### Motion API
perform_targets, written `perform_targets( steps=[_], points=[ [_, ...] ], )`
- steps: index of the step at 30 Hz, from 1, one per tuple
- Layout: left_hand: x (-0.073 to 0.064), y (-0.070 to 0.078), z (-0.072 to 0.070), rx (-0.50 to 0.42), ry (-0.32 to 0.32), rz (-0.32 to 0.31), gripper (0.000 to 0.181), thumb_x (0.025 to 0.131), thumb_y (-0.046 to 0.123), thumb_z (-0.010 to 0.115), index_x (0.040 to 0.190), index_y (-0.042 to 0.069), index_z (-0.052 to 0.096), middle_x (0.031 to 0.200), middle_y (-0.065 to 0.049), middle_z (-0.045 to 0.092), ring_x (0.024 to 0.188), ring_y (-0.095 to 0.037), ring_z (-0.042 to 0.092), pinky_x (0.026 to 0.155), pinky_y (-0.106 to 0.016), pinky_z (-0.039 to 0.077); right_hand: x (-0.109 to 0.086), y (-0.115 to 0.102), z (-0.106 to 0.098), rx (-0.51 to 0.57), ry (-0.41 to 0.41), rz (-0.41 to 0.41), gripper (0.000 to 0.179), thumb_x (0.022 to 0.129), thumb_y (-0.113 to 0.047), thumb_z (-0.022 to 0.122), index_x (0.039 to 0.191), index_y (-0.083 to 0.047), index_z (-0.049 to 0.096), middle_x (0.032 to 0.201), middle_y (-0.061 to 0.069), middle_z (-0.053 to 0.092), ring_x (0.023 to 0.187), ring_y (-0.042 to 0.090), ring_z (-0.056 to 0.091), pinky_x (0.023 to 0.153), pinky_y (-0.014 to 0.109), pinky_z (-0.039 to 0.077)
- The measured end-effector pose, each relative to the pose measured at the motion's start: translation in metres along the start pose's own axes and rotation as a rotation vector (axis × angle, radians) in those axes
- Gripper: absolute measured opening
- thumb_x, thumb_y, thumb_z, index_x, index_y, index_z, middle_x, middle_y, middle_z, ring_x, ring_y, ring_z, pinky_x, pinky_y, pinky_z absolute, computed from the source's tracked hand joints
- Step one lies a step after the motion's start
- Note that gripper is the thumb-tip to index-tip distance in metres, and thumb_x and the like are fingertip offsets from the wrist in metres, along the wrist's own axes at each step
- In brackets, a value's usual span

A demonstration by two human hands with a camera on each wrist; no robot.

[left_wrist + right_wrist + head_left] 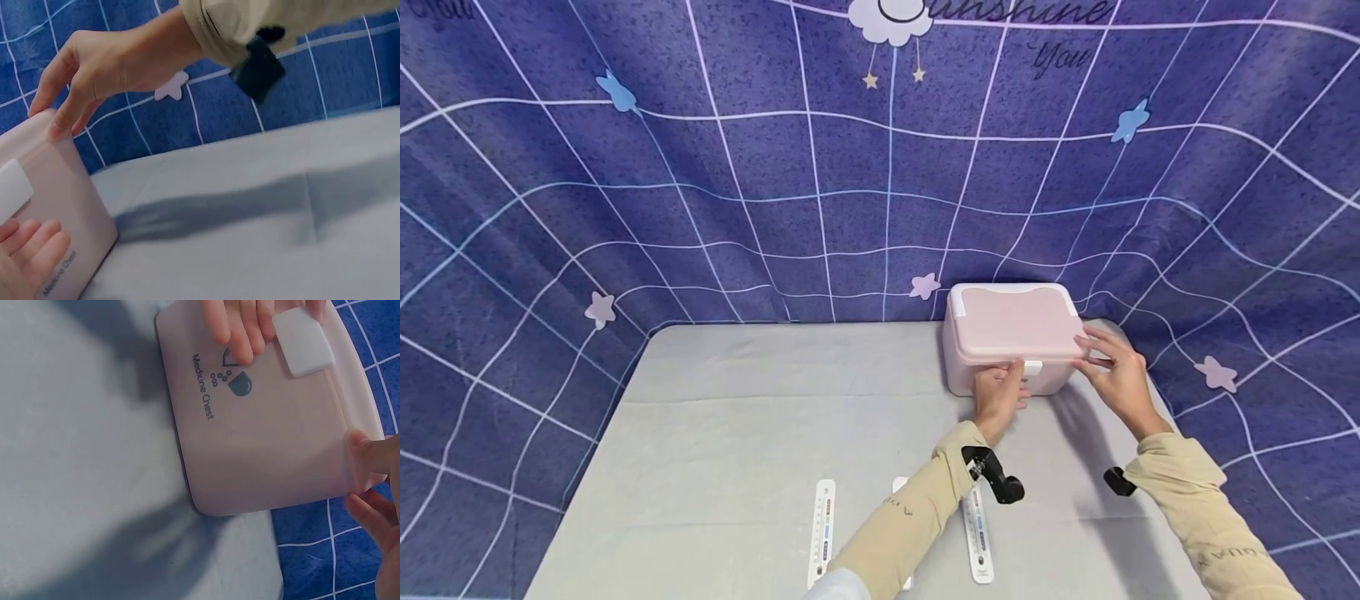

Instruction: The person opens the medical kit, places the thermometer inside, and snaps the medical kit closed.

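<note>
A pale pink medicine chest [1018, 321] with a white-trimmed lid stands at the back right of the table, its lid down. My left hand [998, 396] is at its front, the thumb up by the lid's edge and the white latch [303, 342]. The other fingers of that hand are extended below the latch, in front of the printed label [203, 387]. At the right front corner my right hand [1118, 379] pinches the lid's edge, thumb in front and fingers over the top and side. In the left wrist view, that right hand [103, 69] reaches down onto the corner.
Thermometers lie on the grey-covered table [737, 433] near its front: one at the left [822, 533], one at the right [977, 533], and a white strip [900, 483] between them, mostly hidden by my left sleeve. A blue grid-patterned curtain [775, 167] hangs behind the chest.
</note>
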State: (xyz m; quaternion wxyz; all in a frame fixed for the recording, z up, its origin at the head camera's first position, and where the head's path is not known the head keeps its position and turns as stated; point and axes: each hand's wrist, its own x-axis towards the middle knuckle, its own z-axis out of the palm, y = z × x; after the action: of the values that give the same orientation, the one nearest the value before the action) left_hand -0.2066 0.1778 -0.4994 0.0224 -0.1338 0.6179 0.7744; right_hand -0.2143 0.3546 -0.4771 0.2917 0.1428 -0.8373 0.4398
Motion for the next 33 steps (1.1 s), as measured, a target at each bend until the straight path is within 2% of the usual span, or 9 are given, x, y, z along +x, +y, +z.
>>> perform_targets(
  steps=[9,14,20,26,31,33],
  points=[
    [-0.005,0.004,0.002,-0.077,0.041,-0.070,0.032,0.085,0.024,0.070,0.080,-0.007,0.067,0.076,-0.025,0.067,0.072,-0.042,0.067,0.056,-0.042,0.057,0.000,0.003,0.001,-0.017,0.004,-0.013,0.041,0.062,0.019,0.078,0.101,0.011,0.068,0.115,0.026,0.061,0.105,-0.005,0.055,0.071,0.016,0.051],
    [-0.007,0.005,0.005,-0.112,0.060,-0.104,0.033,0.085,0.024,0.070,0.078,-0.009,0.067,0.074,-0.027,0.066,0.066,-0.038,0.068,0.054,-0.039,0.058,0.002,-0.009,0.000,-0.017,0.010,-0.033,0.040,0.060,0.021,0.077,0.099,0.014,0.068,0.112,0.029,0.061,0.103,-0.004,0.056,0.070,0.019,0.051],
    [-0.009,0.010,0.006,-0.108,0.030,-0.054,0.038,0.089,0.024,0.065,0.078,-0.013,0.065,0.075,-0.028,0.066,0.065,-0.038,0.068,0.052,-0.040,0.057,0.006,-0.023,0.000,-0.026,0.008,-0.036,0.039,0.060,0.024,0.076,0.097,0.017,0.066,0.110,0.032,0.060,0.103,-0.001,0.055,0.070,0.019,0.052],
    [-0.007,0.010,-0.001,-0.060,-0.036,0.005,0.036,0.089,0.023,0.066,0.082,-0.012,0.064,0.079,-0.028,0.066,0.072,-0.043,0.067,0.051,-0.038,0.057,0.004,-0.005,0.001,-0.015,0.017,-0.017,0.041,0.061,0.021,0.077,0.100,0.014,0.067,0.113,0.029,0.061,0.104,-0.004,0.055,0.071,0.015,0.051],
    [-0.003,0.009,-0.009,0.003,-0.102,0.063,0.029,0.090,0.022,0.065,0.085,-0.007,0.065,0.071,-0.014,0.067,0.067,-0.035,0.068,0.050,-0.032,0.057,0.002,0.005,0.003,-0.012,0.008,0.004,0.041,0.063,0.019,0.077,0.102,0.011,0.068,0.116,0.027,0.060,0.106,-0.003,0.055,0.073,0.013,0.050],
    [-0.002,0.010,-0.010,0.025,-0.114,0.068,0.027,0.090,0.022,0.065,0.085,-0.005,0.066,0.068,-0.008,0.067,0.064,-0.032,0.068,0.049,-0.030,0.056,0.001,0.007,0.003,-0.013,0.007,0.002,0.041,0.063,0.019,0.077,0.102,0.012,0.067,0.116,0.027,0.060,0.106,-0.002,0.055,0.073,0.014,0.050]
  ],
)
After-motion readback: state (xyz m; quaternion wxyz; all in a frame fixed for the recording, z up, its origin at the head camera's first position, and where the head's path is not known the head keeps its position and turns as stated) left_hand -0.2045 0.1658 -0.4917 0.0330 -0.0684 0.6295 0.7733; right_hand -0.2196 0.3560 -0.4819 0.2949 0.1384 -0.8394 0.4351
